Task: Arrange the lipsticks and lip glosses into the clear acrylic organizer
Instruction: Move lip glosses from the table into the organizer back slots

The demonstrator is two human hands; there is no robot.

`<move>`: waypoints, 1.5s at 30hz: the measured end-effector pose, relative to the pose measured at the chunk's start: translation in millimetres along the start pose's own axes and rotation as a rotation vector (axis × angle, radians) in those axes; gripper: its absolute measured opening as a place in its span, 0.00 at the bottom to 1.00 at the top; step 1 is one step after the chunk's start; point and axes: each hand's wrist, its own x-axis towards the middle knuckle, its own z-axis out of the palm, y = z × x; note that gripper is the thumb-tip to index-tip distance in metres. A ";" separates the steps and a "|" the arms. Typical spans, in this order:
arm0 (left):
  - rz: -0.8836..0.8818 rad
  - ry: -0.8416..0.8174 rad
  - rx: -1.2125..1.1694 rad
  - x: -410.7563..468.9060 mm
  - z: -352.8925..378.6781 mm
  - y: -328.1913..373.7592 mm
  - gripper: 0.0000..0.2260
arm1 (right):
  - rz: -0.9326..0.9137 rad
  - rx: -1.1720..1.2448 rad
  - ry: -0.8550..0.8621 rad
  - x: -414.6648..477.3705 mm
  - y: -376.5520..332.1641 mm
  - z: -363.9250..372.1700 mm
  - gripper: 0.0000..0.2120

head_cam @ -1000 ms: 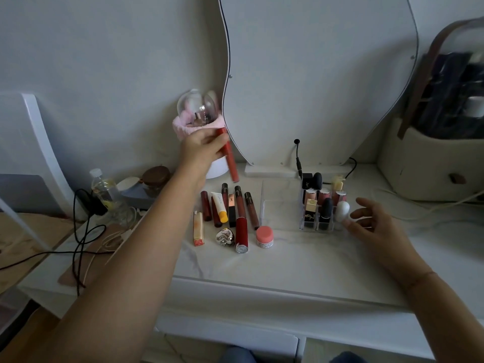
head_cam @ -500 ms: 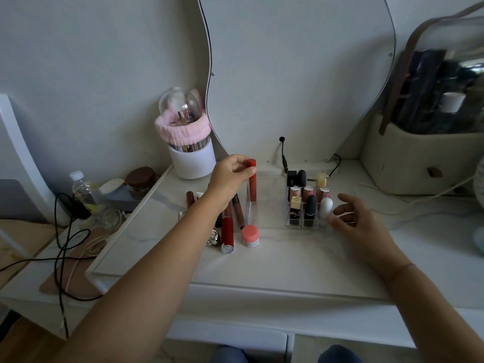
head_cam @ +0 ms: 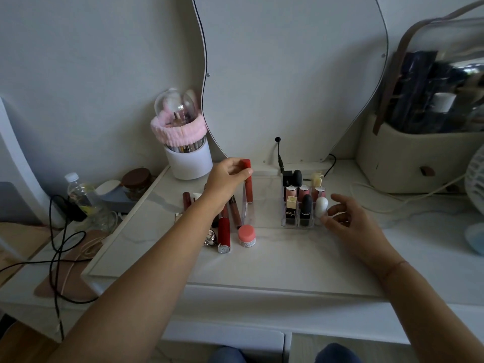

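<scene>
My left hand grips the cap of a red lip gloss tube, held upright inside the left end of the clear acrylic organizer. The organizer's right end holds several lipsticks, black, gold and pink, plus a white egg-shaped one. My right hand rests open beside that end, fingertips close to the white one. More glosses and lipsticks lie on the table left of the organizer, partly hidden by my left arm; a big dark red tube is nearest me.
A small pink-lidded jar and a silver trinket sit by the loose tubes. A white brush holder with a pink band stands at the back left beside the mirror. A beige bag is at right; cables and a bottle at left.
My left hand carried the red gloss from up near the brush holder down and right, and it now stands upright in the organizer's left end. My right hand has stayed by the organizer.
</scene>
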 end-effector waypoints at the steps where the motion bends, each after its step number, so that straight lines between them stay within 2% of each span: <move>1: 0.004 0.004 0.003 -0.3 -1.6 0.1 0.12 | 0.000 -0.001 -0.003 -0.3 -0.6 -0.2 0.26; 7: 0.032 0.049 0.047 -2.4 -37.8 -3.6 0.10 | 0.004 -0.054 -0.004 -0.4 -3.4 1.0 0.25; 11: 0.020 0.194 0.047 -2.3 -86.4 -19.4 0.07 | 0.007 -0.140 -0.005 0.8 -5.2 3.7 0.25; 14: -0.038 0.271 0.138 -1.3 -115.9 -38.4 0.08 | -0.004 -0.192 -0.002 1.3 -5.6 4.7 0.21; 17: -0.152 0.259 0.231 -0.6 -129.4 -56.3 0.11 | -0.025 -0.220 0.009 0.8 -7.4 4.7 0.19; 23: -0.395 0.153 0.312 5.3 -123.9 -73.9 0.18 | -0.042 -0.236 0.024 -2.1 -9.4 4.1 0.19; 28: -0.431 0.196 0.318 21.3 -117.0 -69.4 0.10 | -0.039 -0.247 0.036 -2.3 -10.0 3.9 0.18; 35: -0.476 0.221 0.431 36.0 -114.1 -70.5 0.15 | -0.036 -0.256 0.033 -2.7 -9.1 3.5 0.18; 45: -0.533 0.238 0.480 36.1 -110.6 -65.1 0.13 | -0.037 -0.253 0.041 -4.7 -13.7 2.8 0.18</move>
